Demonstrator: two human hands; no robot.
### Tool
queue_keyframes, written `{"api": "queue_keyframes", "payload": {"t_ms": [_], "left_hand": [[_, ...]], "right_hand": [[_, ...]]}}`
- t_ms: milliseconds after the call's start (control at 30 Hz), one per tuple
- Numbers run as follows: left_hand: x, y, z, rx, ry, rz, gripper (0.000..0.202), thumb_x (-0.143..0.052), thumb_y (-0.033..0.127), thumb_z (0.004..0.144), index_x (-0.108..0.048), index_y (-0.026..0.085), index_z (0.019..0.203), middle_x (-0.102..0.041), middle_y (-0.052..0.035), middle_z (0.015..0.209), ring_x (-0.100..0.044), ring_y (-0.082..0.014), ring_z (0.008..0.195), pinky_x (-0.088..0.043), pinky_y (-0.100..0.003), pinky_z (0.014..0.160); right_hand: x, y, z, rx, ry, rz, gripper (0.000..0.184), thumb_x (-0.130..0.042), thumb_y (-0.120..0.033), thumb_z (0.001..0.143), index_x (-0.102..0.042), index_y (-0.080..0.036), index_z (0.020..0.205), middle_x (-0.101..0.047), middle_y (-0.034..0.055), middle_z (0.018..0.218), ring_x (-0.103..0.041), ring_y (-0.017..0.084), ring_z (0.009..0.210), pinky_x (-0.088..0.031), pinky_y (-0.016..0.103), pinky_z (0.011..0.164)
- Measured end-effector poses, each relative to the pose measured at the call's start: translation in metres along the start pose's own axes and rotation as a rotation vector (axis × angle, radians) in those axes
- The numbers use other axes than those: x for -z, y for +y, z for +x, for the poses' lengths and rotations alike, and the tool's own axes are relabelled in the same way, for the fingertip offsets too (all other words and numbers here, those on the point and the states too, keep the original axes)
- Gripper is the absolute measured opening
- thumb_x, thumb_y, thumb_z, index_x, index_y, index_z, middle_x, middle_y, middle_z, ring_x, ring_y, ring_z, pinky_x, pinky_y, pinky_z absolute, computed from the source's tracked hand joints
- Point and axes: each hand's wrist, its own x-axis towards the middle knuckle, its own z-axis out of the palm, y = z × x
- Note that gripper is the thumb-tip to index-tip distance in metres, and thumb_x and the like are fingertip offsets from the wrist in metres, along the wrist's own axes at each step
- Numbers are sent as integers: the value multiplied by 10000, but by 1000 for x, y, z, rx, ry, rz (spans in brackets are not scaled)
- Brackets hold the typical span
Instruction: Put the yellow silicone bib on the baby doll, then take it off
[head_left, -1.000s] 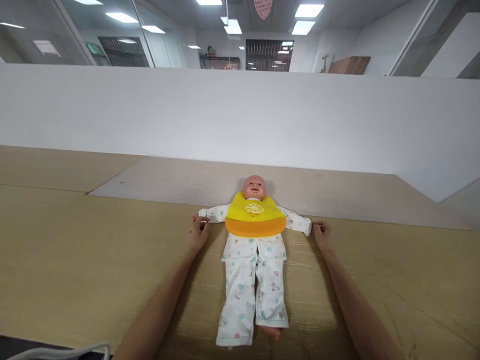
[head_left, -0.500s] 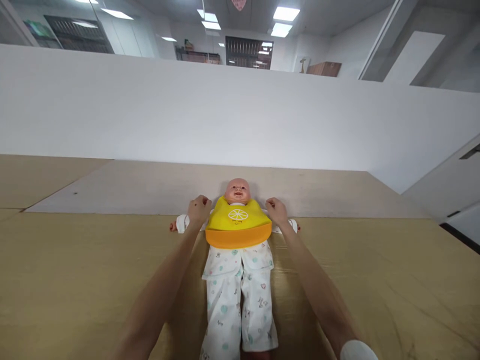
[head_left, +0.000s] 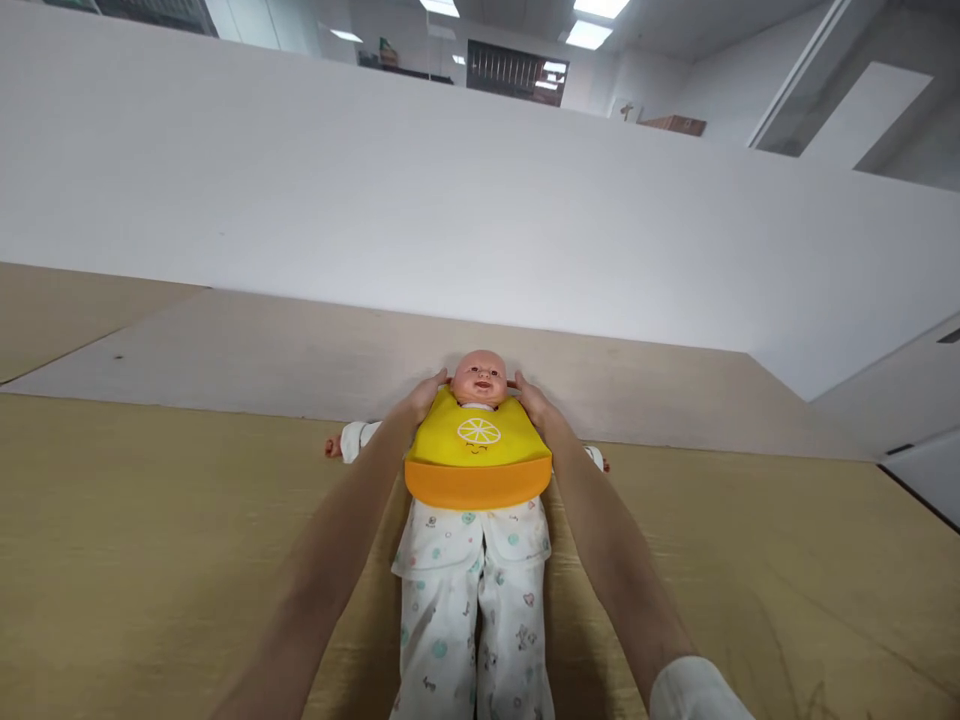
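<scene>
A baby doll (head_left: 481,376) lies on its back with its head away from me, in white patterned clothes (head_left: 450,600). A yellow silicone bib (head_left: 444,440) with an orange catch pocket (head_left: 478,484) covers its chest. My left hand (head_left: 424,398) is beside the left side of the doll's head and neck, at the bib's upper edge. On the opposite side, my right hand (head_left: 533,402) mirrors it. Both hands look open, with fingers stretched along the head. Their fingertips are partly hidden behind the head, so whether they touch the bib's neck straps cannot be seen.
The doll rests on a tan padded surface (head_left: 187,520) with a paler grey-beige strip (head_left: 300,350) behind it. A white wall (head_left: 480,220) rises beyond, with glass above. A white door or cabinet panel (head_left: 900,390) stands at the right.
Both hands have moved inward and up, from beside the doll's shoulders to either side of its head and neck. Their curled fingers have straightened. The camera view has tilted slightly.
</scene>
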Motion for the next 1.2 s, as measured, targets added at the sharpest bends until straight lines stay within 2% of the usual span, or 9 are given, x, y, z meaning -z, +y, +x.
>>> {"api": "queue_keyframes", "payload": {"t_ms": [133, 333, 433, 500, 633, 733, 867, 1000, 1200], "left_hand": [[-1, -2, 0, -16, -53, -45, 475, -372, 554, 907, -594, 166, 1067, -732, -111, 883, -701, -249, 754, -557, -391, 764], [-9, 3, -21, -38, -128, -83, 601, -304, 589, 917, -573, 129, 1197, -713, -155, 1047, -685, -294, 959, -523, -419, 883], [-13, 3, -36, -28, -158, -122, 615, -312, 586, 918, -557, 113, 1225, -709, -161, 1072, -674, -308, 998, -510, -431, 908], [-14, 1, -47, -27, -153, -149, 602, -324, 575, 921, -544, 111, 1235, -706, -159, 1087, -670, -304, 1013, -506, -427, 917], [-13, -12, -65, -51, -136, -191, 569, -361, 557, 918, -513, 129, 1261, -703, -146, 1101, -672, -297, 1008, -506, -422, 912], [-10, -24, -80, -83, -151, -220, 541, -394, 547, 913, -498, 156, 1271, -695, -130, 1117, -678, -278, 981, -506, -409, 902], [-8, -40, -104, -103, -186, -275, 500, -437, 547, 898, -521, 182, 1229, -683, -116, 1138, -664, -273, 1000, -492, -414, 910], [-10, -56, -128, -123, -199, -304, 481, -471, 547, 883, -566, 185, 1186, -660, -111, 1189, -614, -286, 1094, -445, -419, 971], [-12, -80, -153, -67, -228, -364, 433, -488, 521, 884, -591, 196, 1152, -672, -92, 1133, -614, -277, 1065, -418, -427, 983]], "right_hand": [[4, -3, 4, -130, -119, 163, 671, -197, -653, 930, -393, -166, 1348, -681, 140, 1049, -684, 238, 843, -503, 490, 895], [-3, 1, -11, -26, -185, 254, 629, -220, -612, 950, -351, -211, 1417, -585, 117, 1292, -657, 206, 1016, -476, 429, 993], [-9, 3, -26, 62, -143, 304, 599, -267, -571, 960, -360, -199, 1420, -554, 97, 1341, -609, 192, 1129, -469, 370, 1024], [-12, 4, -37, 62, -156, 305, 586, -293, -563, 958, -368, -209, 1419, -564, 88, 1332, -597, 195, 1152, -463, 379, 1033], [-17, 7, -62, -36, -248, 263, 643, -318, -637, 923, -384, -230, 1416, -590, 105, 1294, -622, 230, 1111, -465, 449, 1015], [-22, 10, -85, -14, -236, 293, 630, -351, -633, 918, -363, -259, 1425, -583, 84, 1310, -615, 222, 1128, -465, 433, 1018], [-29, 18, -118, 1, -315, 341, 616, -427, -609, 902, -379, -266, 1412, -555, 81, 1346, -569, 232, 1201, -454, 427, 1033], [-29, 33, -145, 99, -232, 317, 581, -490, -618, 866, -448, -301, 1351, -518, 48, 1389, -514, 232, 1266, -440, 419, 1051], [-28, 48, -177, 31, -153, 306, 730, -643, -695, 701, -479, -322, 1306, -487, 37, 1418, -497, 269, 1278, -451, 428, 1031]]}}
